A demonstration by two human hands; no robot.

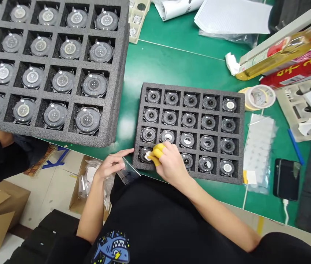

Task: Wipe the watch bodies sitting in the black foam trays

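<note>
My right hand [171,163], with yellow finger cots [156,153] on its fingertips, pinches a small white wad [147,156], perhaps tissue. The wad touches the round watch [143,154] in the near-left compartment of a black foam tray [193,88]. Other watches [190,99] lie back-up in its compartments; some have white discs on them, and my right hand hides part of the near row. Between the thumb and fingers of my left hand [114,165] is a clear plastic sheet [129,172] with dark round patches. Its fingertips reach the tray's near-left corner.
A larger foam tray [114,84] of watches stands at the left. To the right are tape rolls [261,97], a clear sheet [258,154], a phone [286,179] on a cable and a blue stick [295,146]. Papers [232,14] lie at the back; an open carton [82,183] is below.
</note>
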